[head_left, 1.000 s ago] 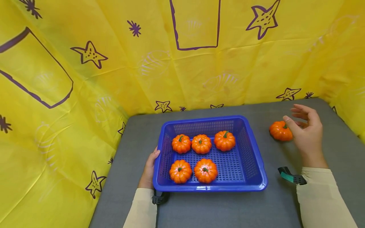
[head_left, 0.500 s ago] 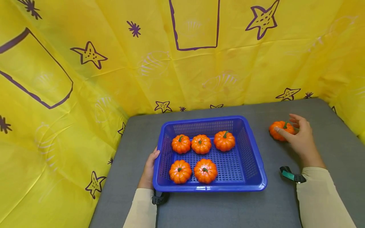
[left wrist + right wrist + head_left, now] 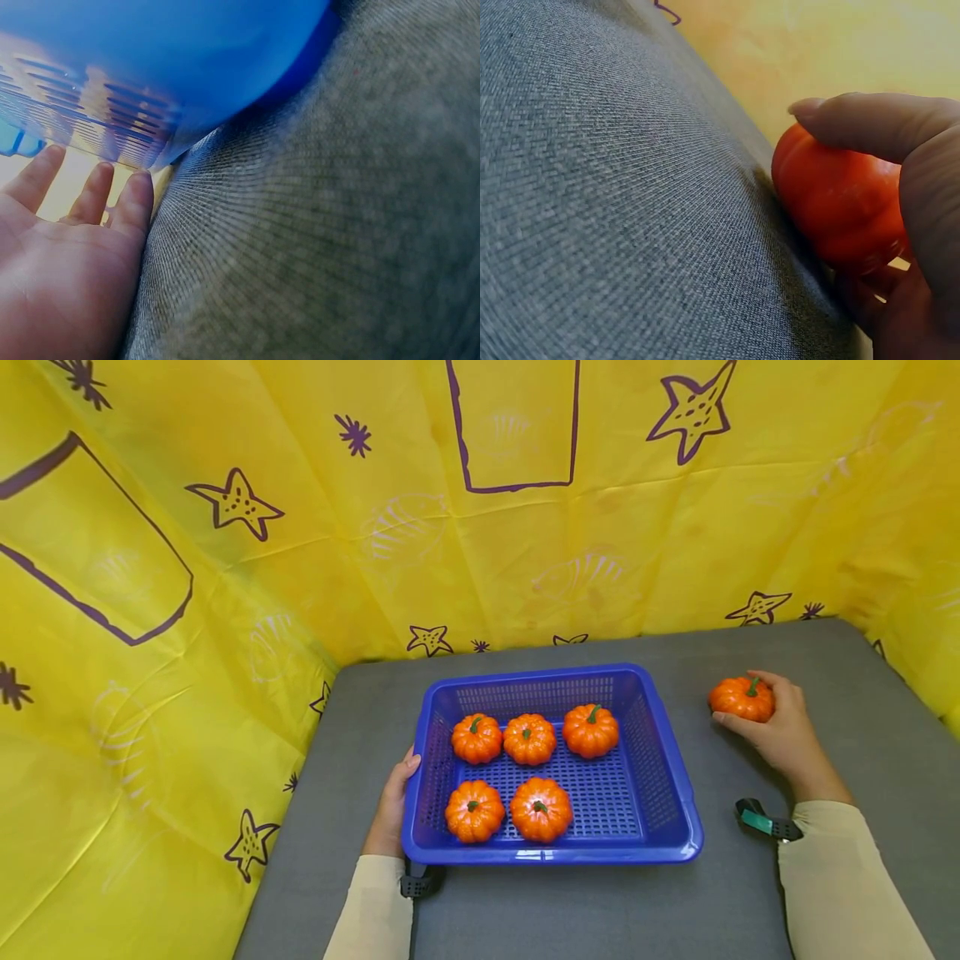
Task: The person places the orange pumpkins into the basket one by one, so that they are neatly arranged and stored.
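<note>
In the head view, a small orange toy pumpkin (image 3: 738, 699) with a green stem is on the grey table, right of the blue basket. My right hand (image 3: 787, 731) grips it, thumb along the near side and fingers round the far side. Up close in the right wrist view, the pumpkin (image 3: 840, 195) sits low against the cloth between thumb and fingers. My left hand (image 3: 390, 802) holds the left side of the blue plastic basket (image 3: 551, 857), thumb at the rim. The left wrist view has its fingertips (image 3: 135, 195) against the slotted wall.
Several more toy pumpkins lie in the basket: three in the back row, including one pumpkin (image 3: 591, 731), and two in front, including another pumpkin (image 3: 542, 810). A yellow patterned cloth (image 3: 510, 568) hangs behind and beside the grey table (image 3: 600, 910).
My right hand has come down and left onto the lone pumpkin and closed its thumb and fingers round it. The left hand and the basket have stayed in place.
</note>
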The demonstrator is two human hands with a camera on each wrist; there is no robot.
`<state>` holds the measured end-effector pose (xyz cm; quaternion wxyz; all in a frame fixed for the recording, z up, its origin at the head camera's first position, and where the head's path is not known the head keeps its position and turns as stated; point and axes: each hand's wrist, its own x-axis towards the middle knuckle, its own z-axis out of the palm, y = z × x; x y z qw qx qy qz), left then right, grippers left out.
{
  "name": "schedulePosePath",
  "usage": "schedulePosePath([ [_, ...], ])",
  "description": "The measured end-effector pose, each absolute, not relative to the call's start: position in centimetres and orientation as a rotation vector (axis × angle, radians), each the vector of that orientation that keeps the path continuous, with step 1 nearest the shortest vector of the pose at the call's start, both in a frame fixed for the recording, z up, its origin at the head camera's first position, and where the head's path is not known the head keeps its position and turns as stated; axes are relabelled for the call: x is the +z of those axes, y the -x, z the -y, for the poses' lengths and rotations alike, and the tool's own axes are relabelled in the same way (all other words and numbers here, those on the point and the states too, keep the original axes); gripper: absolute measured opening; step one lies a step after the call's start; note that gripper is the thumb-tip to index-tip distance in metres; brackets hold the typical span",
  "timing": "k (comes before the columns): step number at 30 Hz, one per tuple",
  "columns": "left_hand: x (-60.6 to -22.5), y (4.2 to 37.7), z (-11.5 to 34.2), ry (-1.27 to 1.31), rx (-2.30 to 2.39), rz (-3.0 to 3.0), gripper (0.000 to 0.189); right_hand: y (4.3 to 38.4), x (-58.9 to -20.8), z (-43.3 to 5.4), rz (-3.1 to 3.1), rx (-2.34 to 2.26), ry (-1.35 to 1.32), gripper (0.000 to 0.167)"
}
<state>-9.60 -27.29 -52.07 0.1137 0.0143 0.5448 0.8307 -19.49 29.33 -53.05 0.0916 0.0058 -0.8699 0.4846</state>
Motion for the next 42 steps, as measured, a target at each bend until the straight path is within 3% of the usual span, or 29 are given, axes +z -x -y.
schedulePosePath([
  [12,-52.1,9.5,27.3,-0.035,2.426,-1.604,0.069,19.1,-52.3,-28.7,2.541,1.438,0.018,0.074],
  [34,-52.0,9.2,27.2,0.026,2.416,-1.621,0.069,18.9,-50.9,-26.5,2.470,1.475,-0.055,0.072],
  [42,-51.9,9.3,27.0,0.021,2.422,-1.630,0.069,18.7,-48.4,-25.3,2.387,1.480,-0.166,0.069],
])
